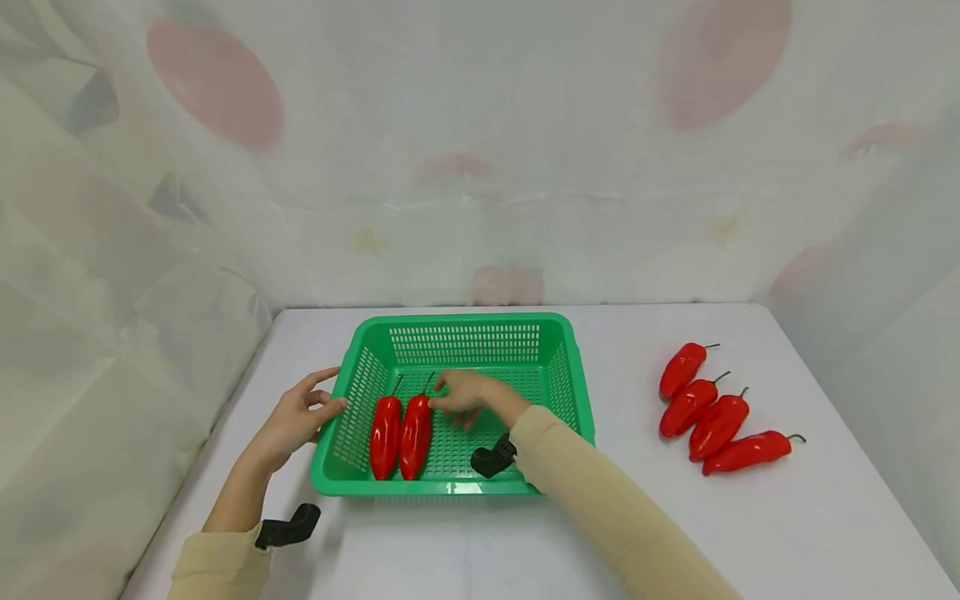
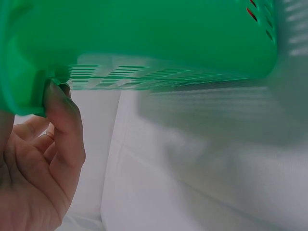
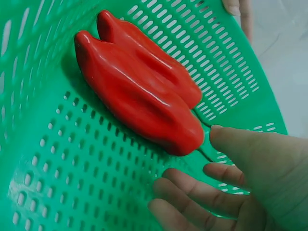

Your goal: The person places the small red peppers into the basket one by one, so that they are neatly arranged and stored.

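Observation:
Two glossy red peppers (image 1: 416, 437) with thin dark stems lie side by side in the left half of a green plastic basket (image 1: 450, 488). At the basket's left side, my left hand (image 1: 296, 421) grips the rim, with a finger curled up under the lip in the left wrist view. My right hand (image 1: 467, 392) is inside the basket, beside the stem end of the nearer pepper (image 3: 144, 106). In the right wrist view its fingers are spread and hold nothing, the thumb close to the pepper's stem.
Several more red peppers (image 1: 718, 427) lie grouped on the right part of the white table (image 1: 630, 517). A pale patterned cloth (image 1: 480, 225) hangs behind the table and along both sides. Black camera mounts (image 1: 291, 527) sit on both wrists.

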A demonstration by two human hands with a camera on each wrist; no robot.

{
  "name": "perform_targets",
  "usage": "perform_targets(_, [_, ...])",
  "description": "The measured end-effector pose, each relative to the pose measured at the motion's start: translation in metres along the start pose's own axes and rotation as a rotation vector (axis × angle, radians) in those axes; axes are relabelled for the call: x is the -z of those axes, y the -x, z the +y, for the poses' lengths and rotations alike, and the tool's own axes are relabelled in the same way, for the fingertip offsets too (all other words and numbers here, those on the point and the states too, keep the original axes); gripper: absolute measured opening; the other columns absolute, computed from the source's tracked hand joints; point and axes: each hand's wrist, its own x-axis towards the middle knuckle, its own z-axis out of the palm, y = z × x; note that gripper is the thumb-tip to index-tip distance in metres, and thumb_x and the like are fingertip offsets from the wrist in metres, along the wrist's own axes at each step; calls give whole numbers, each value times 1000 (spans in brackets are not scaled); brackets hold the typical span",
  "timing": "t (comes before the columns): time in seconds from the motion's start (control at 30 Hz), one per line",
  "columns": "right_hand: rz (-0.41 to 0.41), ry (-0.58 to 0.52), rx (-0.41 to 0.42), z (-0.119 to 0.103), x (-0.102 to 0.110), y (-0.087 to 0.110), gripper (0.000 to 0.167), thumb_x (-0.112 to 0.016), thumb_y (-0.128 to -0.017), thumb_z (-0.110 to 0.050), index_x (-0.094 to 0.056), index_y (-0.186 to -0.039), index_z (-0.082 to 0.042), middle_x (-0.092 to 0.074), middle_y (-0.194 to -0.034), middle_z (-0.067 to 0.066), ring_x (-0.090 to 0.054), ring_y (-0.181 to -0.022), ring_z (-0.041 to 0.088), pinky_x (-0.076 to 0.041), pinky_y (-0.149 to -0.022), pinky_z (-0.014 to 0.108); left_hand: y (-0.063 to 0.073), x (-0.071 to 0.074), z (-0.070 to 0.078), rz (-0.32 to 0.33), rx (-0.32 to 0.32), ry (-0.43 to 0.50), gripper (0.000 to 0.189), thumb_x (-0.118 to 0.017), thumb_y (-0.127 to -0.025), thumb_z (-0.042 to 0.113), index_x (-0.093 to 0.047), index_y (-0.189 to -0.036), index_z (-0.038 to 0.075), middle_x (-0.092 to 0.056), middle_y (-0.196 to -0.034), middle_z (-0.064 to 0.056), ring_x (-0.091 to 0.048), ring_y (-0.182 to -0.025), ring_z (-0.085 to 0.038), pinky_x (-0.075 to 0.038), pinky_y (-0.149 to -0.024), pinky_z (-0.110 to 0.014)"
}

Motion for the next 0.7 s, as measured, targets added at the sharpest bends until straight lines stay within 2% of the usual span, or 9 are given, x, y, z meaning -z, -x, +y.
perform_targets(0.17, [12,95,77,-3,8,5,43,-53,-94,-28,-44,-130,-7,-63,-94,19,-65,-83,32,-56,-64,41,1,0,1,-3,-9,-7,63,-56,-93,18,-22,-145,11,-53,-95,-23,-66,-72,-26,-57,-61,-40])
perform_targets(0.27, [11,144,131,-5,12,9,41,-52,-94,-28,-45,-129,-7,-65,-95,20,-65,-81,33,-55,-67,43,1,-1,2,-4,-12,-4,63,-57,-92,20,-24,-144,12,-53,-94,-22,-67,-72,-26,-57,-61,-40])
perform_targets(0.33, [20,182,169,-6,15,12,39,-51,-94,-27,-47,-128,-7,-66,-98,16,-66,-78,32,-55,-67,39,2,-1,2,-6,-22,-4,63,-57,-92,21,-23,-144,11,-53,-94,-22,-67,-72,-26,-57,-61,-41])
perform_targets(0.5, [76,283,257,-12,22,26,36,-52,-93,-28,-51,-123,-8,-67,-103,6,-65,-82,16,-50,-69,23,1,-1,1,-5,-21,-1,63,-57,-92,21,-24,-144,12,-53,-95,-22,-67,-72,-25,-57,-61,-41])
perform_targets(0.57, [100,307,300,-12,25,32,36,-53,-93,-28,-51,-123,-8,-67,-103,4,-62,-88,12,-48,-74,22,0,-1,0,-4,-11,5,62,-57,-92,21,-25,-144,14,-53,-96,-23,-67,-72,-26,-57,-61,-41])
perform_targets(0.7, [146,334,367,-12,31,42,37,-52,-94,-29,-50,-124,-9,-66,-103,4,-62,-90,14,-49,-78,25,0,-2,0,-5,-8,10,63,-58,-91,21,-24,-144,13,-54,-96,-23,-67,-72,-26,-57,-61,-41])
